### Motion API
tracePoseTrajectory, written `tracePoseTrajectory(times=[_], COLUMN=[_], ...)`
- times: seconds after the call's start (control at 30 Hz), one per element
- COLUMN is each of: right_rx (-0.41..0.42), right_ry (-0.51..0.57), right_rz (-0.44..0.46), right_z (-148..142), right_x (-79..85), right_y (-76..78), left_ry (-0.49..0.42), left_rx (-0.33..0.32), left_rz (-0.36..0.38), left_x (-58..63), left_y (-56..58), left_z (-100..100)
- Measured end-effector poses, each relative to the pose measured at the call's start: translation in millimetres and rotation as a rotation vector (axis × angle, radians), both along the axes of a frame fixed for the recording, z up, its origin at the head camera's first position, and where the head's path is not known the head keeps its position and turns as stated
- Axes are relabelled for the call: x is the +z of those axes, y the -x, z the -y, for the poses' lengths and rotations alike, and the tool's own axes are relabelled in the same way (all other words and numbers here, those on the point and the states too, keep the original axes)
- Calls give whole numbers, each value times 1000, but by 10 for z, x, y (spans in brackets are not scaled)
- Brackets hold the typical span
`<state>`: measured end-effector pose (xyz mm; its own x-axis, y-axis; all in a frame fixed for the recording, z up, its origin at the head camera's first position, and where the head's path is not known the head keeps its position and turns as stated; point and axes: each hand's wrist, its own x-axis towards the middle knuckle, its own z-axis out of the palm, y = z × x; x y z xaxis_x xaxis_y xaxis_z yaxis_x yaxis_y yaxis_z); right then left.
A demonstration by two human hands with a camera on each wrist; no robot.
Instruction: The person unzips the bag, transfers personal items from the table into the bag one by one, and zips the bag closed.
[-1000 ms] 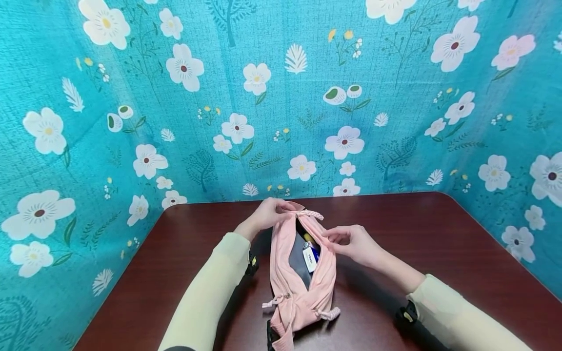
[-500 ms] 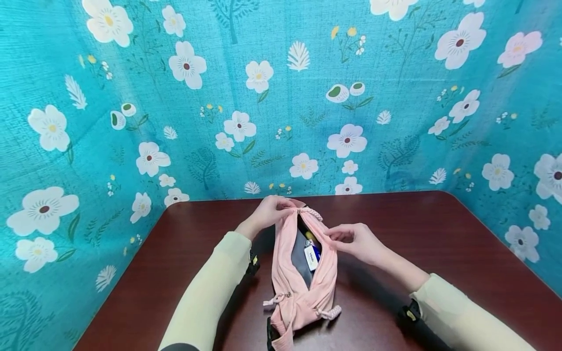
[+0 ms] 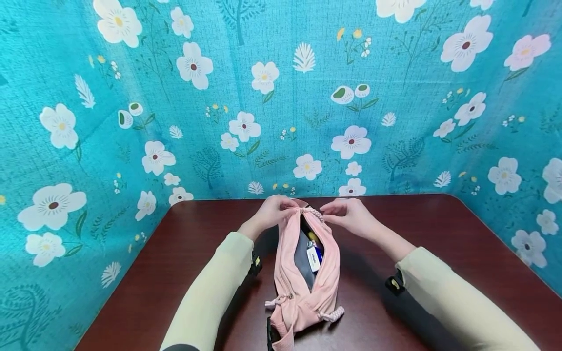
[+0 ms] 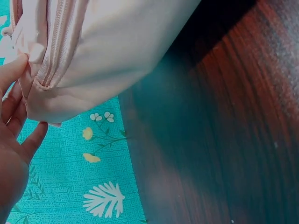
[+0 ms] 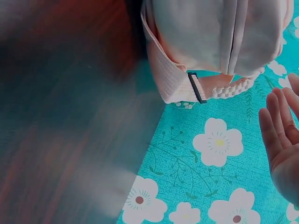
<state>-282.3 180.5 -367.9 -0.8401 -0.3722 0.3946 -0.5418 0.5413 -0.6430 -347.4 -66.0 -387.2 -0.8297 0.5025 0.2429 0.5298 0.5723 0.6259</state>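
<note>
A pink waist bag (image 3: 286, 258) stands lengthwise on the table, its top zipper unzipped to a grey lining. Inside lies a small white-and-blue packet (image 3: 313, 258), below a metal ring and something yellow (image 3: 312, 237). My left hand (image 3: 275, 212) pinches the far end of the bag; in the left wrist view its thumb and fingers grip the fabric beside a zipper's end. My right hand (image 3: 351, 217) is at the far right of the opening, fingertips close to the braided zipper pull (image 3: 313, 212). In the right wrist view its visible fingers (image 5: 275, 121) are extended, apart from the cord.
The dark red-brown table (image 3: 197, 273) ends at a turquoise flowered cloth (image 3: 281, 112) behind it. Two more braided pulls hang at the bag's near end, beside a strap (image 3: 285, 336) with a black buckle (image 3: 272, 333).
My right hand has let go of the bag's right opening edge and moved away from me toward the far braided pull. The left hand keeps its pinch at the far end.
</note>
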Motion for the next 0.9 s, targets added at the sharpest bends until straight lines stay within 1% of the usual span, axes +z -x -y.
tracePoseTrajectory(times=[0.07, 0.17, 0.37, 0.53, 0.7, 0.9], right_rx=[5, 10, 41, 62, 48, 22], right_ry=[-17, -37, -22, -14, -1, -6], right_rz=[-7, 6, -13, -6, 37, 33], right_z=[49, 119, 227, 284, 319, 353], right_x=[6, 3, -9, -47, -109, -135], right_y=[65, 150, 264, 314, 361, 380], left_ry=[13, 37, 77, 83, 88, 87], left_rx=[-4, -10, -30, -36, -44, -31], left_rz=[-14, -34, -91, -94, -117, -106], left_x=[-6, -10, 24, 56, 74, 87], left_y=[-2, -4, -16, -28, -38, -58], left_z=[-5, -18, -53, -63, -51, -37])
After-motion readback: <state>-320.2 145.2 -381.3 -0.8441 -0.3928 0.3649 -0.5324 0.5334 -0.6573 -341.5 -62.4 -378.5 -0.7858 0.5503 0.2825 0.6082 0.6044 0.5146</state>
